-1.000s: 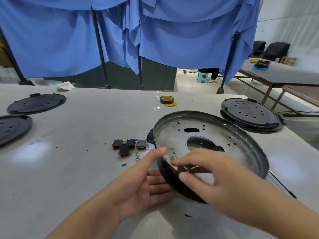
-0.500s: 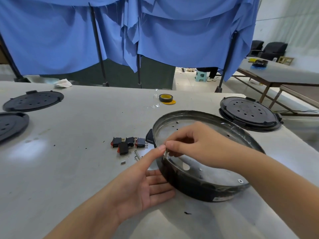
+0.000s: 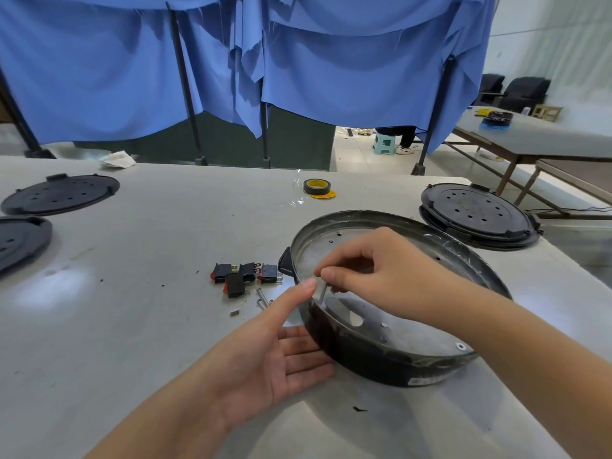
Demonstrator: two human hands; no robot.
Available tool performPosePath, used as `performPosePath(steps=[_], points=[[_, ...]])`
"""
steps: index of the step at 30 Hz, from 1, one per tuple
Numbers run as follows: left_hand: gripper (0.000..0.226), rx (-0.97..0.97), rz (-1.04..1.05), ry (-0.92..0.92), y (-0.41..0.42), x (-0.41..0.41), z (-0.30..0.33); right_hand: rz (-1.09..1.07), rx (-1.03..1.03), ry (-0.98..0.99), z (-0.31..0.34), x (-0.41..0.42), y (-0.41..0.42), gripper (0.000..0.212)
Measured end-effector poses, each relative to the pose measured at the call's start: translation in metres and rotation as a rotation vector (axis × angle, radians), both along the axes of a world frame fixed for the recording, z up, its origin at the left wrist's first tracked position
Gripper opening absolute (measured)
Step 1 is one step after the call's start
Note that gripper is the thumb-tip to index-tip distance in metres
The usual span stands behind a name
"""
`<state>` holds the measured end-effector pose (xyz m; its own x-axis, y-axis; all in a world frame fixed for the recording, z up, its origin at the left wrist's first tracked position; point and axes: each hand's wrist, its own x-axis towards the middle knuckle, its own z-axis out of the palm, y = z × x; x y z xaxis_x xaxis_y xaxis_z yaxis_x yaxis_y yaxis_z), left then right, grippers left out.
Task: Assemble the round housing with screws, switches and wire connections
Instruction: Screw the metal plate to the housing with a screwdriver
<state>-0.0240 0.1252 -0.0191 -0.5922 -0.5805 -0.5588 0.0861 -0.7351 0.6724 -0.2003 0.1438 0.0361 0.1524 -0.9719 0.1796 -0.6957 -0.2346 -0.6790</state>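
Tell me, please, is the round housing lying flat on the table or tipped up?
Tipped: the round housing leans on its near edge, far rim raised, steadied by the left hand.

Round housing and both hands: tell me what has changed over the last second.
The round housing, tipped up towards the camera a second ago, now lies flat on the table. The right hand moved from its near rim to the left inner wall and now pinches a screw upright there. The left hand stays open against the housing's outer wall, thumb on the rim. The switches have not moved.
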Motion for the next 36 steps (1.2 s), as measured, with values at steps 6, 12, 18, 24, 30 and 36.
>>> performPosePath(steps=[6, 12, 18, 24, 30, 36], points=[[0.082, 0.005, 0.0, 0.002, 0.0, 0.0, 0.0, 0.03, -0.019, 0.046, 0.0, 0.004, -0.001, 0.013], [0.085, 0.006, 0.001, -0.002, 0.0, 0.0, 0.0, 0.064, 0.007, 0.046, -0.001, 0.006, -0.003, 0.009], [0.084, 0.006, 0.0, 0.001, 0.001, -0.001, 0.001, 0.053, 0.021, 0.071, 0.002, 0.003, -0.005, 0.009], [0.083, 0.006, -0.003, 0.007, 0.001, 0.0, 0.002, 0.088, 0.067, 0.108, 0.004, 0.006, -0.004, 0.011], [0.081, 0.001, -0.006, 0.007, 0.0, 0.0, 0.0, 0.108, 0.078, 0.193, 0.005, 0.008, -0.006, 0.01], [0.081, 0.003, -0.018, 0.019, 0.0, 0.001, -0.001, 0.112, 0.036, 0.368, 0.006, 0.013, -0.008, 0.007]])
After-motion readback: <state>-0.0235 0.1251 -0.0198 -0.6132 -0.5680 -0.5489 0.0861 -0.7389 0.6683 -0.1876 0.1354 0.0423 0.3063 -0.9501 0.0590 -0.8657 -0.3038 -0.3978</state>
